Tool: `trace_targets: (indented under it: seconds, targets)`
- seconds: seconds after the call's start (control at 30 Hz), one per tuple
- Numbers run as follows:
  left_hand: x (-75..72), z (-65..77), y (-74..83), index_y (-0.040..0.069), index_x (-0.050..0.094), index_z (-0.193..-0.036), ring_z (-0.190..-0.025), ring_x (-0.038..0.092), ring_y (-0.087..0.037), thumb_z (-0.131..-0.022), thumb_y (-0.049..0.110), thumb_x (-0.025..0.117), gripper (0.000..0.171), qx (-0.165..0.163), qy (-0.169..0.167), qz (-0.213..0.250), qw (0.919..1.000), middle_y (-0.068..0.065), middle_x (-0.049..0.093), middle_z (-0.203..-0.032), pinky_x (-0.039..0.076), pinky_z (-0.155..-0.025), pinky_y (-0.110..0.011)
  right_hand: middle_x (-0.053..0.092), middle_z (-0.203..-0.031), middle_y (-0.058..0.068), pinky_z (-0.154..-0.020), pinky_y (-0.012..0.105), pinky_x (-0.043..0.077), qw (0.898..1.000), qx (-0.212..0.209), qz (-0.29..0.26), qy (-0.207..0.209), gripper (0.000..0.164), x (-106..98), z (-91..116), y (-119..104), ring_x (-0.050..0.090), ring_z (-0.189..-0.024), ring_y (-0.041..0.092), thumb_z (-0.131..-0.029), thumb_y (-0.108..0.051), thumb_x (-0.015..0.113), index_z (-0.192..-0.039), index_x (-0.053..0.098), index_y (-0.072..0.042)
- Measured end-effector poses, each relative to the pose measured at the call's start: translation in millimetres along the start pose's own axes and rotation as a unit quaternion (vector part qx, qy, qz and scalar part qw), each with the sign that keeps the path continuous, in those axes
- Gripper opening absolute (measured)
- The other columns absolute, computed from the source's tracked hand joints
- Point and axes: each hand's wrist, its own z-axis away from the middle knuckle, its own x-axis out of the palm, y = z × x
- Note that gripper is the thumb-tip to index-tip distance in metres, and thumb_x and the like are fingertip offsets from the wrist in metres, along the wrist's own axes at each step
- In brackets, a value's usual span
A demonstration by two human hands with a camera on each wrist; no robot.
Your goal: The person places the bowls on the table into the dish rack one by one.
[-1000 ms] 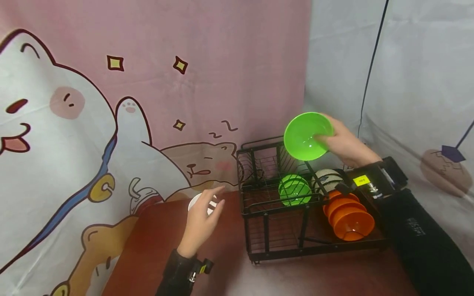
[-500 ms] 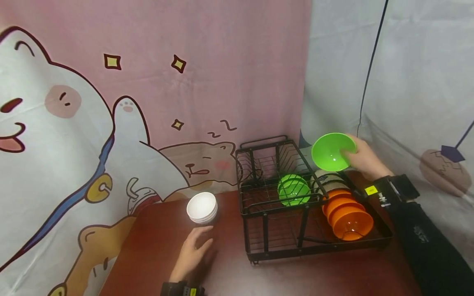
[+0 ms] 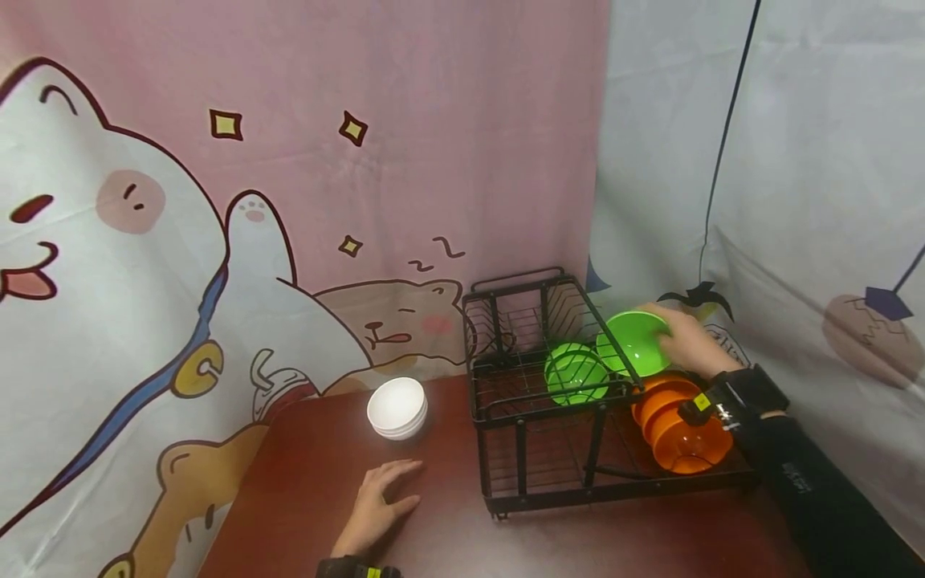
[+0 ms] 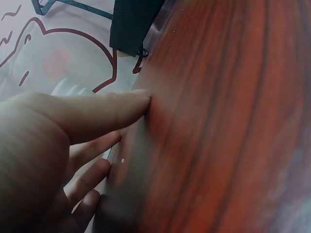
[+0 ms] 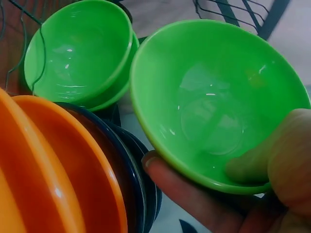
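Observation:
A bright green bowl [image 3: 632, 341] is pinched at its rim by my right hand [image 3: 686, 341], thumb inside and fingers beneath, as the right wrist view shows. It is held tilted at the rear of the black dish rack [image 3: 520, 421], beside two nested green bowls [image 3: 576, 376] and behind a row of orange bowls [image 3: 690, 437]. Dark-rimmed bowls [image 5: 138, 170] stand between the orange ones and the held bowl. My left hand [image 3: 372, 506] rests on the table with fingers relaxed, holding nothing. Just beyond it sits a stack of white bowls [image 3: 397, 407].
The reddish-brown wooden table [image 3: 303, 449] carries the rack and the white stack. An upper wire tier [image 3: 538, 297] rises over the rack's left part. A printed pink curtain [image 3: 433, 120] hangs behind, and a pale curtain [image 3: 795, 160] on the right.
My right hand has swung the green bowl rightward, then lowered it toward the rack's rear. My left hand has drawn back from the white bowls and come down nearer the table.

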Motion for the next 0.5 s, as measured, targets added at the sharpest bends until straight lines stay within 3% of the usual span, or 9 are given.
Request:
trace_targets:
  seconds: [0.07, 0.27, 0.4, 0.47, 0.5]
  targets:
    - [-0.6, 0.2, 1.6, 0.033, 0.067, -0.123, -0.118, 0.049, -0.017, -0.073, 0.018, 0.086, 0.055, -0.008, -0.002, 0.001, 1.0000, 0.011, 0.063, -0.129, 0.034, -0.098, -0.046, 0.061, -0.123, 0.026, -0.069, 0.042, 0.050, 1.000, -0.009, 0.014, 0.000, 0.065, 3.7, -1.4, -5.3, 0.060, -0.087, 0.033, -0.075, 0.015, 0.046, -0.135, 0.053, -0.009]
    - [-2.7, 0.7, 4.9, 0.032, 0.067, -0.124, -0.119, 0.049, -0.019, -0.074, 0.020, 0.085, 0.055, -0.016, -0.008, -0.005, 0.9998, 0.007, 0.063, -0.131, 0.034, -0.098, -0.049, 0.063, -0.124, 0.019, -0.091, 0.059, 0.048, 0.994, -0.074, 0.084, -0.005, 0.062, 19.7, -7.9, -22.8, 0.061, -0.110, 0.039, -0.077, 0.016, 0.051, -0.134, 0.056, -0.009]
    - [-2.6, 1.3, 5.3, 0.033, 0.067, -0.124, -0.119, 0.049, -0.019, -0.075, 0.020, 0.085, 0.054, -0.022, -0.010, -0.007, 0.9997, 0.005, 0.063, -0.132, 0.033, -0.098, -0.050, 0.064, -0.117, 0.007, -0.086, 0.050, 0.052, 0.984, -0.129, 0.116, -0.026, 0.046, 32.2, -7.0, -36.3, 0.066, -0.100, 0.030, -0.088, -0.004, 0.064, -0.132, 0.059, -0.018]
    - [-2.3, 1.3, 4.4, 0.033, 0.067, -0.124, -0.119, 0.048, -0.019, -0.075, 0.021, 0.085, 0.054, -0.023, -0.008, -0.007, 0.9997, 0.006, 0.062, -0.132, 0.033, -0.098, -0.050, 0.062, -0.122, 0.007, -0.082, 0.044, 0.054, 0.979, -0.179, 0.087, -0.034, 0.049, 39.7, -5.1, -35.3, 0.065, -0.101, 0.025, -0.089, -0.009, 0.068, -0.135, 0.056, -0.020]
    - [-2.2, 1.3, 3.9, 0.033, 0.067, -0.124, -0.119, 0.048, -0.019, -0.075, 0.021, 0.085, 0.054, -0.024, -0.007, -0.008, 0.9997, 0.007, 0.062, -0.132, 0.033, -0.099, -0.050, 0.063, -0.120, 0.007, -0.080, 0.037, 0.054, 0.974, -0.224, 0.034, -0.029, 0.048, 46.1, -6.8, -28.6, 0.064, -0.100, 0.018, -0.087, -0.008, 0.070, -0.133, 0.057, -0.019]
